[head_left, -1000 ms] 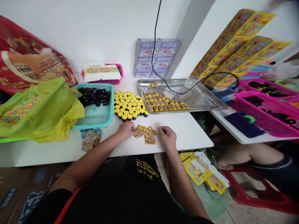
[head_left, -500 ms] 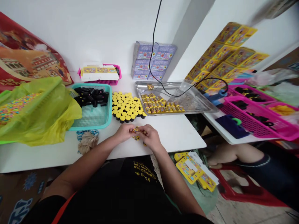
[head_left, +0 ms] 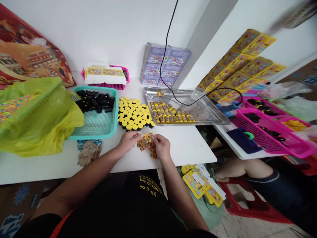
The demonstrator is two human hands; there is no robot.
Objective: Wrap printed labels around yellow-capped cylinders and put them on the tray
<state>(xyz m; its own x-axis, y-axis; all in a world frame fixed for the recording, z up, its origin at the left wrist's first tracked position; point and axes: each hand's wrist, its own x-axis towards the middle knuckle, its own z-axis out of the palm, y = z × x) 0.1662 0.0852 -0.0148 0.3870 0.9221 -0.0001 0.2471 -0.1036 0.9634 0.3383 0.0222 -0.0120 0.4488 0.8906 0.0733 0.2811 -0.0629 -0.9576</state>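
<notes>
Yellow printed pieces (head_left: 143, 142): loosely overlapped between both hands, at the near edge of the white table (head_left: 192, 145); whether the lowest piece is rested on the tabletop cannot be told.
Left hand (head_left: 128, 142): thumb and fingertip brought together in a narrow pinch at the pieces' upper left edge, apparently so that most of the print is left uncovered.
Right hand (head_left: 162, 147): pieces pinched narrowly at the right edge; held from the opposite side, presumably so that they can be steadied or parted.
Yellow-capped containers (head_left: 133, 114): stood upright, caps up, packed close together just beyond the hands; placed there, it seems, for short reach.
Metal tray (head_left: 208, 114): yellow-wrapped containers (head_left: 170, 115) lined up in its left and near part, probably kept from rolling by the rim.
Turquoise basket (head_left: 99, 129): black containers (head_left: 95, 100) heaped at its far end, likely kept together by the walls.
Crumpled cloth (head_left: 89, 152): set near the basket's front edge, seemingly out of the hands' way.
Purple boxes (head_left: 155, 67): stacked against the wall, perhaps to save table room; crossed by a hanging black cable (head_left: 162, 62).
</notes>
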